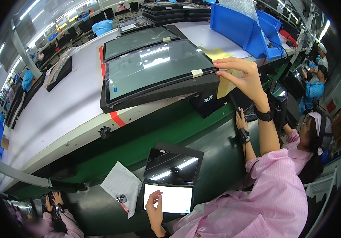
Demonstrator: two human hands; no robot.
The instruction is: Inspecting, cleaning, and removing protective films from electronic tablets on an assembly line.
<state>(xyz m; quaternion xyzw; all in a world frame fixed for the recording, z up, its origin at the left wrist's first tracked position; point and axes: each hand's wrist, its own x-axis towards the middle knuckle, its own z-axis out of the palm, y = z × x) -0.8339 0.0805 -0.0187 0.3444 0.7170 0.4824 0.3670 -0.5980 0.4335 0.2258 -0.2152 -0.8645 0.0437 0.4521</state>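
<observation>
My right hand point(245, 75) reaches up to the shelf, thumb and fingers pinching the right corner of a flat tablet screen point(138, 71). That dark glass panel has a clear film and a cream tape tab, and it rests on a black foam tray point(158, 92). Yellow paper point(225, 88) hangs beside the thumb. Down on the bench, my left hand point(154, 206) hovers over or lightly touches a tablet with a lit white screen point(174, 200); its fingers are loosely bent and nothing shows between them. A black glossy panel point(172, 166) lies just beyond the lit screen.
Another screen panel point(138, 41) lies behind the first. Blue bins point(234, 27) stand at the shelf's right, with stacked black trays point(174, 14) farther back. A paper sheet point(119, 184) with a small round metal object lies left of the tablet. Co-workers sit at right and lower left.
</observation>
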